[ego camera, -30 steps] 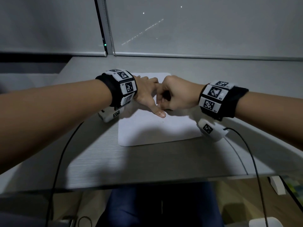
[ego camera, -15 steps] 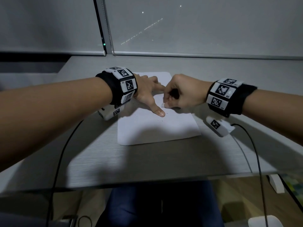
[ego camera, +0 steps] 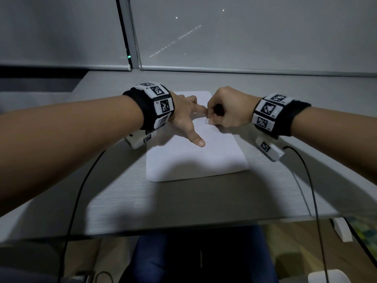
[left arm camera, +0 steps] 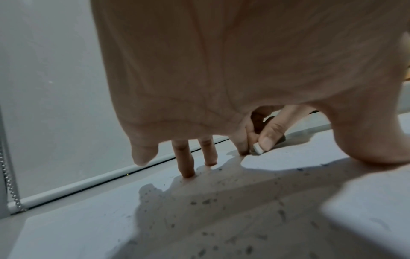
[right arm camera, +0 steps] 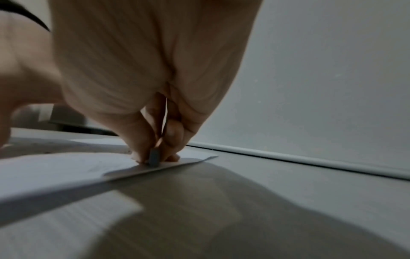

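White paper sheet point(ego camera: 204, 162) lies flat on the grey desk point(ego camera: 173, 201), strewn with dark eraser crumbs point(left arm camera: 206, 201). On its left part, the left hand point(ego camera: 183, 113) has its grip apart, with spread fingertips point(left arm camera: 188, 173) pinning the sheet. Just right of the forefinger, a small white eraser point(left arm camera: 257, 148) touches the paper, and the right hand point(ego camera: 228, 109) has its grip clamped on it. A hard stroke beyond the pinned area would likely crease or tear the sheet. The short stub might also slip free.

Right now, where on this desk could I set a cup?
Bare desk runs from the sheet forward to the desk front. Crowded: the sheet's far half, where the left hand presses and the right hand pinches an eraser.
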A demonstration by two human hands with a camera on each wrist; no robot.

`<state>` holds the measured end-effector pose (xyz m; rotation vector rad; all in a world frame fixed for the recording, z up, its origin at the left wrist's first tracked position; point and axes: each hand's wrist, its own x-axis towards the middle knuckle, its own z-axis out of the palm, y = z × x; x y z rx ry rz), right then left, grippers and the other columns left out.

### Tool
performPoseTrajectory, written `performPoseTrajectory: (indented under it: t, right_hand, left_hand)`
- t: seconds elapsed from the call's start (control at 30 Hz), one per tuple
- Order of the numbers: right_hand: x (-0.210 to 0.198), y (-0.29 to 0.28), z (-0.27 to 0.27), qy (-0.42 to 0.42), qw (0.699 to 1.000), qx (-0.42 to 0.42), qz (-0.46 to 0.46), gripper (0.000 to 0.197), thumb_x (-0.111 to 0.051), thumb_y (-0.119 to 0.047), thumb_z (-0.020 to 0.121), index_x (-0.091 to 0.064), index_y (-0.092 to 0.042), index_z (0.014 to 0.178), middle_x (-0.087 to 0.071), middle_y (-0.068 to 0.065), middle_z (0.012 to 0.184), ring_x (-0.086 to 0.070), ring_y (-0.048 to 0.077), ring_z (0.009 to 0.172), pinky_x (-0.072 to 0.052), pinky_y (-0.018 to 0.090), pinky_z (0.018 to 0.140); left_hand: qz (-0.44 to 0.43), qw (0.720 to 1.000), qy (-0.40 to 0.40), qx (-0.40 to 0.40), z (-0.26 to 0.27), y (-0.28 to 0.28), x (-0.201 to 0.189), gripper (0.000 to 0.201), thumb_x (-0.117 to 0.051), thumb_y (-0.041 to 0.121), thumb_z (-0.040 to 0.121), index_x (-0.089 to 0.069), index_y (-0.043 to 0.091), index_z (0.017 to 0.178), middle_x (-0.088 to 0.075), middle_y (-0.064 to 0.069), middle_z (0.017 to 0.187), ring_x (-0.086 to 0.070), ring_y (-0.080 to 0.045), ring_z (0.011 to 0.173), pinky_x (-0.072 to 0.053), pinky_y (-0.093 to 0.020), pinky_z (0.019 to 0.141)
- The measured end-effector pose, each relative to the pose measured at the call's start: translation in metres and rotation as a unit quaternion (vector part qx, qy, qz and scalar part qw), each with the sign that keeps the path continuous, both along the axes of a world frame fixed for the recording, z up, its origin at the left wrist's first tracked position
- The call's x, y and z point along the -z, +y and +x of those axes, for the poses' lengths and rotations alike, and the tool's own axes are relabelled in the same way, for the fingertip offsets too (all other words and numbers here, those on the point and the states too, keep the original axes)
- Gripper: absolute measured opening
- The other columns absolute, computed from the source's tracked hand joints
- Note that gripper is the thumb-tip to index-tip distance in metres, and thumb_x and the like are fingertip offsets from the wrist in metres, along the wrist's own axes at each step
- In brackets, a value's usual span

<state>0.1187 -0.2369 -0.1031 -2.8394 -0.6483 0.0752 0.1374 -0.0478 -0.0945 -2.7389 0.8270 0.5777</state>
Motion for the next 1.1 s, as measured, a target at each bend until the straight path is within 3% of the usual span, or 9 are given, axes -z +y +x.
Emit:
performPoseTrajectory:
  t: [0.1, 0.2, 0.33, 0.5, 0.73, 0.83, 0.93, 1.0, 1.1]
  right_hand:
    - [0.004, 0.000, 0.004, -0.018, 1.000, 0.020, 0.002, 0.010, -0.077, -0.018, 0.089, -0.075, -0.014, 0.080, -0.070, -0.004, 0.066, -0.065, 0.013, 0.063, -0.047, 0.025, 0.066]
    - [0.004, 0.001, -0.011, -0.001, 1.000, -0.009, -0.002, 0.009, -0.079, -0.021, 0.090, -0.076, -0.015, 0.083, -0.072, -0.006, 0.071, -0.066, 0.009, 0.066, -0.051, 0.025, 0.066]
    - [-0.001, -0.003, -0.022, 0.044, 0.998, -0.039, 0.009, 0.010, -0.083, -0.027, 0.088, -0.080, -0.018, 0.083, -0.074, -0.007, 0.068, -0.065, 0.004, 0.060, -0.047, 0.011, 0.061]
    - [-0.001, -0.001, 0.000, 0.002, 1.000, 0.009, -0.008, 0.006, -0.081, -0.019, 0.087, -0.078, -0.018, 0.082, -0.073, -0.007, 0.067, -0.067, 0.006, 0.063, -0.053, 0.025, 0.064]
    - [-0.004, -0.005, -0.028, 0.049, 0.998, -0.047, -0.011, 0.012, -0.082, -0.025, 0.089, -0.076, -0.019, 0.080, -0.073, -0.006, 0.069, -0.064, 0.003, 0.061, -0.047, 0.011, 0.060]
    - [-0.003, -0.004, -0.013, 0.012, 1.000, -0.014, -0.013, 0.008, -0.082, -0.022, 0.088, -0.078, -0.017, 0.083, -0.077, -0.003, 0.076, -0.071, 0.011, 0.071, -0.061, 0.031, 0.074]
    - [0.000, -0.002, -0.008, -0.006, 1.000, 0.005, -0.016, 0.006, -0.078, -0.019, 0.088, -0.077, -0.016, 0.083, -0.076, -0.001, 0.075, -0.072, 0.020, 0.074, -0.062, 0.041, 0.077]
    - [0.001, -0.003, -0.018, 0.001, 1.000, -0.008, -0.017, 0.009, -0.078, -0.022, 0.090, -0.075, -0.016, 0.084, -0.075, 0.000, 0.076, -0.071, 0.020, 0.073, -0.062, 0.040, 0.076]
    - [0.000, -0.003, -0.039, 0.040, 0.998, -0.043, -0.006, 0.011, -0.080, -0.026, 0.091, -0.076, -0.018, 0.083, -0.076, -0.003, 0.076, -0.070, 0.014, 0.070, -0.058, 0.029, 0.070]
  left_hand:
    - [0.009, 1.000, -0.002, -0.003, -0.001, -0.002, -0.002, 0.127, -0.058, 0.105, 0.048, -0.014, 0.066, 0.160, -0.036, 0.007, 0.151, -0.042, -0.033, 0.147, -0.039, -0.058, 0.114]
    - [0.016, 1.000, -0.008, -0.005, 0.000, -0.004, -0.003, 0.127, -0.061, 0.106, 0.052, -0.015, 0.063, 0.162, -0.036, 0.005, 0.151, -0.045, -0.035, 0.145, -0.040, -0.056, 0.110]
    - [0.007, 1.000, -0.006, -0.005, 0.000, -0.004, -0.002, 0.127, -0.062, 0.106, 0.051, -0.014, 0.065, 0.162, -0.035, 0.005, 0.153, -0.043, -0.034, 0.146, -0.039, -0.055, 0.111]
    - [0.012, 1.000, 0.003, -0.004, -0.003, -0.003, -0.005, 0.136, -0.053, 0.107, 0.034, -0.017, 0.068, 0.159, -0.036, 0.006, 0.150, -0.043, -0.034, 0.145, -0.038, -0.058, 0.114]
    - [0.003, 1.000, -0.009, -0.005, 0.000, -0.004, -0.001, 0.129, -0.060, 0.107, 0.048, -0.011, 0.067, 0.161, -0.036, 0.005, 0.151, -0.044, -0.034, 0.146, -0.040, -0.054, 0.111]
    - [0.009, 1.000, -0.007, -0.004, 0.000, -0.005, -0.002, 0.134, -0.059, 0.106, 0.043, -0.013, 0.065, 0.162, -0.037, 0.005, 0.151, -0.046, -0.034, 0.145, -0.041, -0.056, 0.114]
    - [0.005, 1.000, -0.001, -0.012, -0.002, -0.005, -0.003, 0.129, -0.063, 0.103, 0.049, -0.014, 0.064, 0.162, -0.037, 0.006, 0.149, -0.047, -0.034, 0.144, -0.042, -0.055, 0.111]
    - [0.007, 1.000, 0.000, -0.015, -0.003, -0.005, -0.005, 0.131, -0.062, 0.105, 0.047, -0.014, 0.064, 0.162, -0.036, 0.008, 0.148, -0.048, -0.034, 0.143, -0.043, -0.055, 0.110]
    - [0.002, 1.000, 0.008, -0.025, -0.004, -0.005, -0.008, 0.126, -0.065, 0.102, 0.054, -0.011, 0.065, 0.162, -0.032, 0.007, 0.154, -0.045, -0.033, 0.147, -0.040, -0.050, 0.105]
